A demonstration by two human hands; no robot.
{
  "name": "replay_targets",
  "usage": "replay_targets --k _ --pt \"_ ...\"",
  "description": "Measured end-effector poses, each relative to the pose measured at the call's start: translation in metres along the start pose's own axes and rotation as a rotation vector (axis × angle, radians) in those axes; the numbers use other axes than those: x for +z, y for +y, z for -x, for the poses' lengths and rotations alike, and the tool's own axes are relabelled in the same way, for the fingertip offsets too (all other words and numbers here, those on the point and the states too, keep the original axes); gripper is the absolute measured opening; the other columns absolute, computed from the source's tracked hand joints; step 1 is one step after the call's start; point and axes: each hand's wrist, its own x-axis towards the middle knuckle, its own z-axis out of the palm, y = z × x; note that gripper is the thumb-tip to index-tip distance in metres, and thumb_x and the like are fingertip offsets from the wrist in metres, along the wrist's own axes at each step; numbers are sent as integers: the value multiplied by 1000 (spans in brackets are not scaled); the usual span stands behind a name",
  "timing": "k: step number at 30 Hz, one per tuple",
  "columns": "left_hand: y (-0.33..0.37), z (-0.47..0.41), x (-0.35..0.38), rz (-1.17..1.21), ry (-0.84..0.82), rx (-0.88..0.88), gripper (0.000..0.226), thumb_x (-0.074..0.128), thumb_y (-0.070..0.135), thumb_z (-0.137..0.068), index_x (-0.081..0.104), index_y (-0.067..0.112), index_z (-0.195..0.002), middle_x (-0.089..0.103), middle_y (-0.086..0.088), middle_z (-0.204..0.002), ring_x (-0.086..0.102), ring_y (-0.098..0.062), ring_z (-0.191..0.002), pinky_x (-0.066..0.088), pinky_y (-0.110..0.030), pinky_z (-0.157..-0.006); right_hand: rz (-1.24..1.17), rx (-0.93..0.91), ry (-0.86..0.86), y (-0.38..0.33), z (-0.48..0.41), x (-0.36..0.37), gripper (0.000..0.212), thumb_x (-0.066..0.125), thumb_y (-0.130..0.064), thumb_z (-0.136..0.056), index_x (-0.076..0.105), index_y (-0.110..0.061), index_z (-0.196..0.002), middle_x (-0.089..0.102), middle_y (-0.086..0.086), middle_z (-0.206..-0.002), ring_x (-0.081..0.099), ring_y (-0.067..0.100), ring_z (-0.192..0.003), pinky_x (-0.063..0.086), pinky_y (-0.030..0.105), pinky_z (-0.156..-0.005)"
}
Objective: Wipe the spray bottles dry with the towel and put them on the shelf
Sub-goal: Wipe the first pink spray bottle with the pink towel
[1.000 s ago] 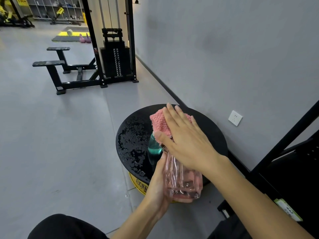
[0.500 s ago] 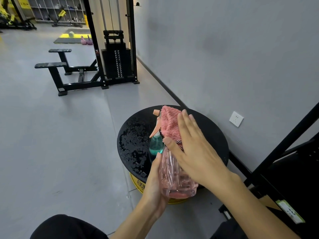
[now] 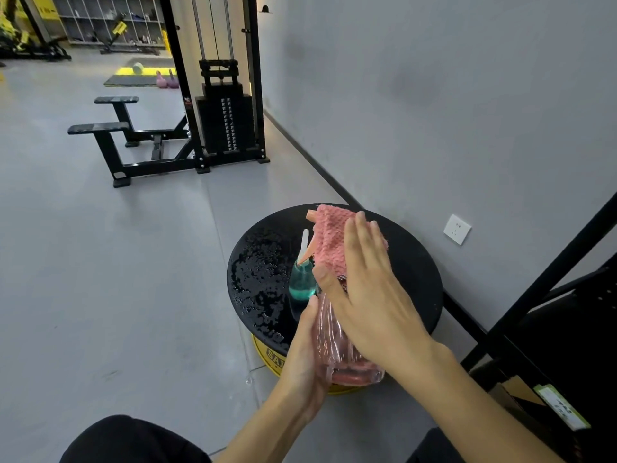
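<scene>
My left hand (image 3: 309, 354) grips the clear pink spray bottle (image 3: 337, 355) from the left, low on its body, above the near edge of the round black table (image 3: 414, 272). My right hand (image 3: 367, 295) lies with straight fingers over the pink towel (image 3: 330, 242), pressing it onto the bottle's spray head; the thumb sits at the neck. The bottle's orange nozzle tip (image 3: 310, 214) pokes out left of the towel. A teal spray bottle (image 3: 302, 282) with a white trigger stands on the table just behind my left hand.
Water drops cover the table's left side (image 3: 257, 275). A black shelf frame (image 3: 551, 295) stands at the right with a cardboard box (image 3: 521, 392) low inside. A wall socket (image 3: 456, 229) is behind the table. A weight machine (image 3: 223, 95) and bench (image 3: 110, 135) stand further off.
My right hand and the towel have slid up from the bottle's shoulder to its spray head. The orange nozzle and the teal bottle's trigger have come into sight. My left hand keeps its grip.
</scene>
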Motion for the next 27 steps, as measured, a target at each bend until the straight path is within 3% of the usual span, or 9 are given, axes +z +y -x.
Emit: replay_targets --k 4,7,9,12,14,17,20,22,27 --pt "0 2 2 -33 18 32 48 30 48 -98 71 23 -102 76 -4 -80 71 -14 -59 52 -25 -43 143 -165 -10 -5 3 3 79 6 -62 -89 -11 -19 -153 -25 -7 -159 -30 8 -143 -16 30 -118" --pt "1 1 0 -28 22 44 45 30 46 -99 67 23 -107 76 -5 -89 73 -21 -67 55 -31 -47 157 -237 -44 1 2 1 70 7 -57 -93 -6 -25 -154 -21 -15 -159 -27 1 -142 -9 33 -121" --pt "1 1 0 -20 14 31 51 30 49 -97 74 24 -102 76 -7 -95 74 -23 -74 57 -34 -54 91 -183 -25 4 0 0 71 7 -59 -93 -10 -25 -153 -23 -15 -158 -27 2 -142 -7 32 -121" --pt "0 0 1 -41 -5 11 58 30 55 -94 79 25 -86 75 -10 -88 72 -25 -65 56 -33 -53 -6 -25 -11 0 -4 0 86 6 -69 -84 -18 -20 -151 -29 -8 -156 -30 7 -142 -13 26 -116" --pt "0 1 1 -55 12 12 52 32 50 -97 76 21 -97 76 -10 -91 73 -25 -70 56 -33 -53 24 13 -24 -4 -5 -1 92 5 -71 -81 -20 -16 -151 -31 -3 -156 -30 10 -142 -14 28 -116" --pt "2 2 1 -99 20 58 48 43 51 -86 63 20 -117 76 -6 -97 73 -23 -77 57 -35 -58 153 -109 -59 -7 -7 -2 85 7 -67 -85 -15 -19 -152 -27 -5 -157 -30 11 -143 -13 37 -120" --pt "4 3 -1 -105 0 56 52 39 57 -82 68 23 -108 75 -7 -85 72 -27 -64 57 -37 -54 166 -223 -110 -2 -11 -5 71 12 -60 -95 -7 -26 -154 -22 -15 -158 -28 4 -143 -10 36 -121" --pt "5 1 -3 -83 -3 40 54 36 58 -85 76 22 -93 75 -10 -82 72 -28 -63 57 -36 -53 118 -201 -104 3 -14 -6 67 15 -57 -98 -8 -27 -154 -21 -16 -158 -26 2 -143 -7 34 -121" --pt "8 -1 -5 -64 30 19 56 37 57 -90 70 15 -105 75 -15 -92 72 -32 -70 56 -37 -53 -28 -33 -76 6 -14 -2 87 10 -70 -85 -18 -22 -151 -28 -10 -157 -29 5 -142 -13 23 -112"
